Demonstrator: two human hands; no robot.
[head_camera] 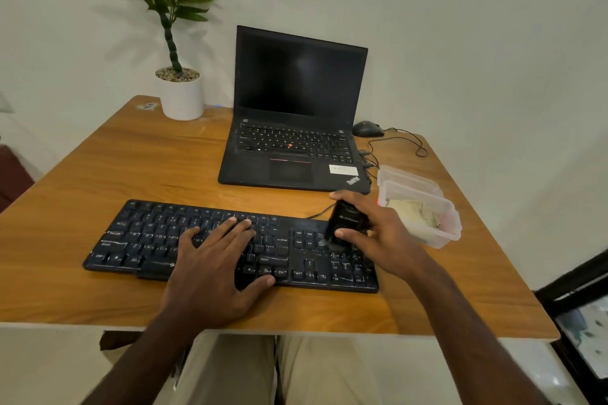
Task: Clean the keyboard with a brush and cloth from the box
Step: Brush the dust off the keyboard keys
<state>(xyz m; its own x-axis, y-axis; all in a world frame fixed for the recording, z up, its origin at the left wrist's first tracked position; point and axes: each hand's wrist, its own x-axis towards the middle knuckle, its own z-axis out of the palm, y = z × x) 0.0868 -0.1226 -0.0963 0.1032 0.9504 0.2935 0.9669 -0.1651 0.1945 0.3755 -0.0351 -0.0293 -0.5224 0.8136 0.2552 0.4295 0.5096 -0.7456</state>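
On the table [98,174], the keyboard [138,240] lies at six o'clock from the laptop [296,128]. The box [424,207] with the cloth [411,210] sits at three o'clock. Left hand [214,260] rests flat on the keys; right hand [385,237] grips the brush [345,223].

Keyboard [230,245] at table's [98,174] near edge; laptop [292,128] behind it; potted plant [179,89] far left; mouse [367,129] right of laptop; box [424,207] right of keyboard.

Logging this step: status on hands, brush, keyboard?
Left hand flat on keyboard, steadying. Right hand grips brush, bristles on right-side keys. Cloth in box. Nothing obstructing.
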